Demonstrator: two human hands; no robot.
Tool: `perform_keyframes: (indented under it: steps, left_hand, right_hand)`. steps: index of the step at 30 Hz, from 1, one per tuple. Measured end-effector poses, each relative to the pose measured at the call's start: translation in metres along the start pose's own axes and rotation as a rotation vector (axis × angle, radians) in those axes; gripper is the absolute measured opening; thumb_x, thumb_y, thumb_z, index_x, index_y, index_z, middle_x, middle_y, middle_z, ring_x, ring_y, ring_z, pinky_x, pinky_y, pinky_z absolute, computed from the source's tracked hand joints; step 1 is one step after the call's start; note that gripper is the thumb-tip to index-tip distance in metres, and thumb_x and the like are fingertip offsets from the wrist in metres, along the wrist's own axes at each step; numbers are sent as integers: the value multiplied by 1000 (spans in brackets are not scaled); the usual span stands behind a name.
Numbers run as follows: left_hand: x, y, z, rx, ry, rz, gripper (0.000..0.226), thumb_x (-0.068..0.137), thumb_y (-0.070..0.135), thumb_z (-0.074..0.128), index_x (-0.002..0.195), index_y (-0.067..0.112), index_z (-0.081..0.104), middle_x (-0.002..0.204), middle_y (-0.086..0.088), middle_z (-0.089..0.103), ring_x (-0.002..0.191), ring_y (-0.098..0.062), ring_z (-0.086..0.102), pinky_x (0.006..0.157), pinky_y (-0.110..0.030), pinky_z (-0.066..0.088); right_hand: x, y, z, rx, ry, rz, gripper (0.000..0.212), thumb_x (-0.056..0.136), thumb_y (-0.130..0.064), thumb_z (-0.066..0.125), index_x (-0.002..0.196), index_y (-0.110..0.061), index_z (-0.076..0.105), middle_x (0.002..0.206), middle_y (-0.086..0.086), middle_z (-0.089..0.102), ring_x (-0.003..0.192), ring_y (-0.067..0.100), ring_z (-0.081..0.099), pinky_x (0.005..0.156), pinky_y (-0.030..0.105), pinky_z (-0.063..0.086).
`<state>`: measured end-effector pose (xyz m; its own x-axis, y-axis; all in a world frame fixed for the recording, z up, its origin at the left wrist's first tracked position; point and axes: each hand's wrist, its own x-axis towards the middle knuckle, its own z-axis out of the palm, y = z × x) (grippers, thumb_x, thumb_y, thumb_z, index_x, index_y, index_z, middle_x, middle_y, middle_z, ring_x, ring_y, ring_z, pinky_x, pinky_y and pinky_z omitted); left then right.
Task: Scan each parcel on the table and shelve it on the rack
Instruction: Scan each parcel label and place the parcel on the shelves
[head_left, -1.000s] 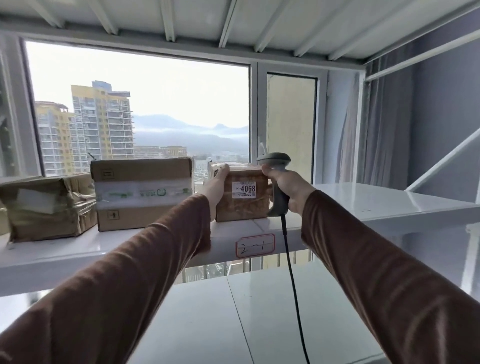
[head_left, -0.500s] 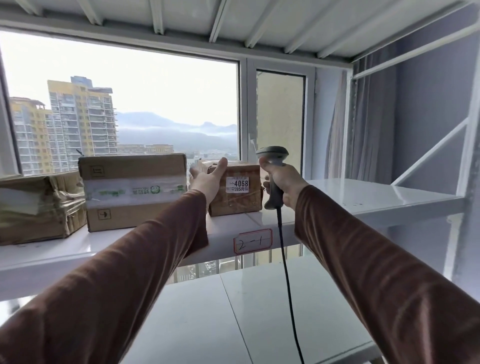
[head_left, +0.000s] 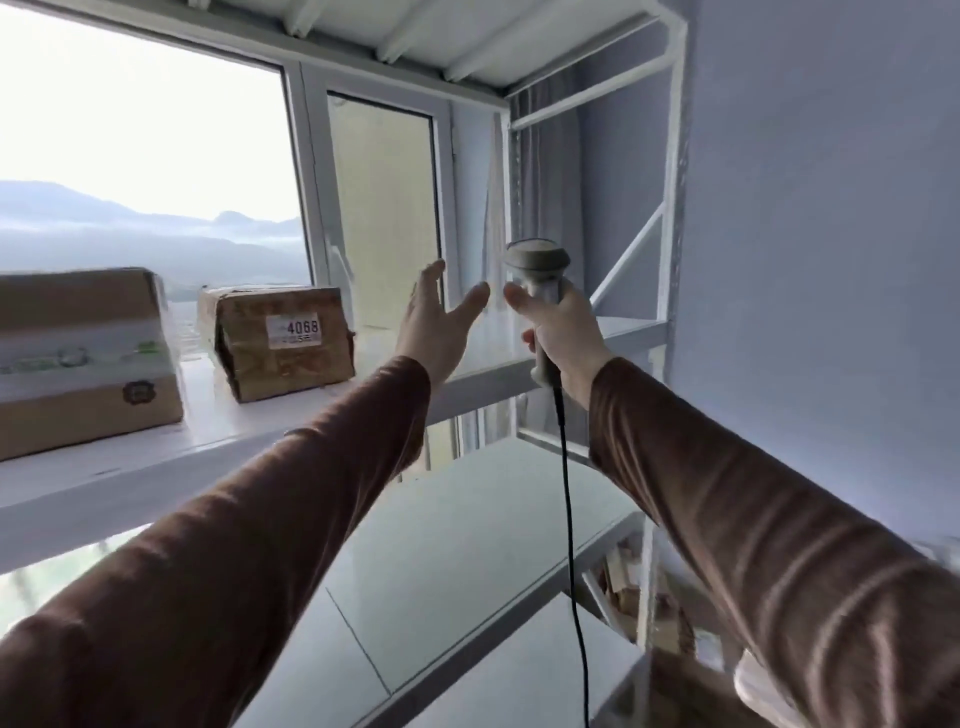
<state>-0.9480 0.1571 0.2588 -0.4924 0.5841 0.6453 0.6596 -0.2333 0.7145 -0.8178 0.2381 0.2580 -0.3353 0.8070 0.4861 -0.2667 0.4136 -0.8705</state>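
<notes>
Head view: left hand (head_left: 434, 325) is hovering in the air with fingers spread and straight, holding nothing, to the right of the small parcel (head_left: 283, 340) and not touching it. Right hand (head_left: 563, 332) is wrapping its fingers round the handle of the grey scanner (head_left: 537, 270), keeping it upright with the head on top; black cable (head_left: 569, 499) is hanging down from the handle. Small parcel, with a white label reading 4068, is sitting on the white rack shelf (head_left: 483, 376), near a bigger box (head_left: 78, 358) with clear tape that is sitting to its left, apart from it. Both arms are wearing brown sleeves (head_left: 249, 540). Window (head_left: 150, 140) behind the rack is showing hazy mountains. Lower shelf (head_left: 467, 561) is showing below the arms.
</notes>
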Motion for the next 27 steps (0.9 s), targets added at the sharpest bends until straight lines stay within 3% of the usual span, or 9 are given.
perform_keyframes:
  steps: [3, 7, 9, 18, 27]
  left_hand:
    - [-14, 8, 71, -152, -140, -47, 71, 99, 48, 63, 158, 21, 34, 163, -5, 38, 146, -22, 40, 109, -30, 34]
    - [-47, 26, 173, -312, -344, -107, 65, 99, 44, 64, 155, 20, 41, 147, 0, 51, 120, -12, 57, 85, -12, 47]
    - [-70, 40, 223, -365, -435, -117, 65, 99, 40, 66, 154, 14, 43, 153, -4, 50, 132, -16, 53, 95, -17, 42]
    - [-185, 130, 424, -512, -798, -155, 64, 101, 40, 63, 154, 14, 40, 161, -5, 42, 145, -17, 41, 103, -25, 33]
    - [-287, 173, 609, -429, -956, -210, 65, 103, 40, 59, 158, 13, 36, 163, -7, 39, 149, -23, 40, 106, -26, 32]
  right_hand:
    - [-17, 4, -72, -94, 139, -27, 33, 89, -36, 78, 115, -18, 68, 80, -5, 64, 57, 8, 53, 52, 24, 46]
    - [-52, 11, -176, -236, 313, -16, 27, 91, -33, 77, 114, -20, 69, 83, -8, 66, 58, 6, 54, 60, 26, 49]
    - [-73, 13, -228, -291, 403, 17, 24, 92, -33, 75, 112, -21, 67, 84, -5, 66, 58, 11, 52, 60, 29, 49]
    - [-162, 8, -454, -414, 727, 116, 20, 97, -35, 70, 111, -21, 65, 91, 4, 70, 48, 7, 48, 50, 24, 47]
    - [-219, 52, -657, -470, 771, 297, 21, 96, -35, 70, 110, -21, 64, 90, 0, 71, 55, 1, 54, 58, 24, 46]
